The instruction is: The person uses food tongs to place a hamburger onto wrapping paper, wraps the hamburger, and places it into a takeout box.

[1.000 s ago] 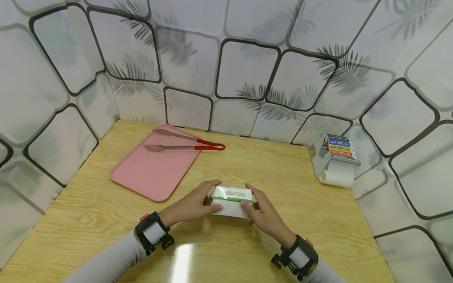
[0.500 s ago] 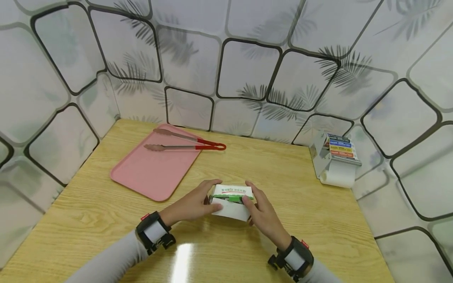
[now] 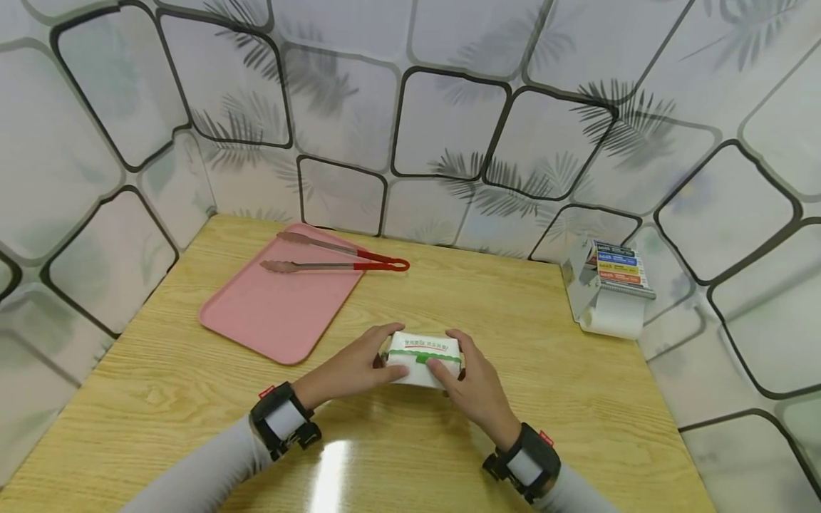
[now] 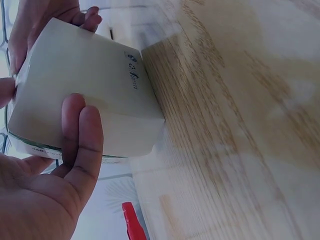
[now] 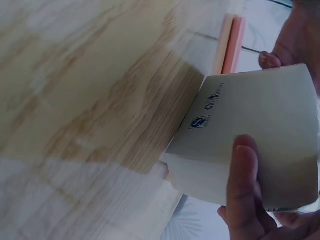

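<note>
A small white paper food box (image 3: pixel 420 343) with a green scalloped band and a green tab is held between both hands at the middle of the wooden table. My left hand (image 3: pixel 355 365) grips its left end, thumb along the front. From the right, my right hand (image 3: pixel 477 388) holds the other end, its thumb pressing the front by the green tab. Plain white box walls with small dark printing show in both wrist views, on the box (image 4: pixel 70 65) at left and the box (image 5: pixel 265 110) at right. What the box contains is hidden.
A pink tray (image 3: pixel 282 313) lies at the back left. Red-handled tongs (image 3: pixel 381 266) rest across it, their handle over its right edge. At the back right stands a dispenser (image 3: pixel 577 281) with a white roll (image 3: pixel 612 317). Patterned walls border the table (image 3: pixel 551 456).
Half a second ago a gap showed between the lid and front panel; now the lid edge meets the front, with the green tab over it. My right thumb has shifted left.
</note>
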`<state>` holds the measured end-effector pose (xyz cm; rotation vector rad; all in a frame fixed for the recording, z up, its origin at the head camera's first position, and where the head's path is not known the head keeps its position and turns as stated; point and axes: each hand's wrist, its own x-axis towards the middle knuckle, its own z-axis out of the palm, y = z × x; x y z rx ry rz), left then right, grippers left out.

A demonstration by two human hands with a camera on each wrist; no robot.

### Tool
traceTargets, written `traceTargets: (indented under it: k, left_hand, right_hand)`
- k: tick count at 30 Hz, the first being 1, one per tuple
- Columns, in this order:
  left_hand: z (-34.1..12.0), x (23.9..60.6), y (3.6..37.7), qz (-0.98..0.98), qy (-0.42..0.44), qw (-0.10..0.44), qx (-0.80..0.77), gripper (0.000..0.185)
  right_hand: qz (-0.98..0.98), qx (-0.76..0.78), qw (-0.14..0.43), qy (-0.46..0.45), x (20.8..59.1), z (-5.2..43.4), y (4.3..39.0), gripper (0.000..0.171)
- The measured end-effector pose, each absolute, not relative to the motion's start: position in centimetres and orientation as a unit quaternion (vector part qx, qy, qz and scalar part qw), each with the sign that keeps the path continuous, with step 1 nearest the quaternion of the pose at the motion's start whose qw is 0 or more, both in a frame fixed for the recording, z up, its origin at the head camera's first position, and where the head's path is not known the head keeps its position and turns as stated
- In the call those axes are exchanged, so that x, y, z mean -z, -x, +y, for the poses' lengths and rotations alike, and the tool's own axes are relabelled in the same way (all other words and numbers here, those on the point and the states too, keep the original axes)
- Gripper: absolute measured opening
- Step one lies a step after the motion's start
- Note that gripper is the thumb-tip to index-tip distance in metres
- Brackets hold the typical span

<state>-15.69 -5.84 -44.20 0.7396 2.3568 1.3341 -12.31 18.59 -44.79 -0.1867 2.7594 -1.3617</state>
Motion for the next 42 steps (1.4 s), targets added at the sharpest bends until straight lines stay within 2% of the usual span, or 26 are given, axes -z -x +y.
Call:
traceTargets:
  k: [5, 13, 17, 25, 34, 42]
  left_hand:
    - [-5.54, 44.36, 15.65, 0.836, -0.257, 0.152, -0.46, 0.1]
    - [-5.5, 44.62, 15.91, 0.842, -0.272, 0.127, -0.447, 0.08]
    - [-5.64, 44.34, 16.01, 0.84, -0.269, 0.133, -0.451, 0.078]
    - [-5.58, 43.92, 16.03, 0.844, -0.274, 0.138, -0.439, 0.08]
    - [-5.55, 43.71, 15.93, 0.849, -0.278, 0.143, -0.425, 0.086]
    - [-5.55, 44.04, 15.46, 0.853, -0.285, 0.138, -0.415, 0.088]
  right_hand:
    - [0.898, 0.434, 0.012, 0.068, 44.76, 18.47, 12.37, 0.065]
    - [0.87, 0.487, 0.063, 0.049, 44.4, 18.65, 12.59, 0.054]
    - [0.851, 0.518, 0.079, 0.031, 44.24, 18.6, 12.62, 0.05]
    - [0.849, 0.524, 0.063, 0.019, 44.44, 18.39, 12.76, 0.045]
    - [0.882, 0.47, 0.034, 0.032, 44.68, 18.08, 12.74, 0.054]
    - [0.891, 0.45, 0.051, 0.02, 44.18, 17.76, 12.68, 0.057]
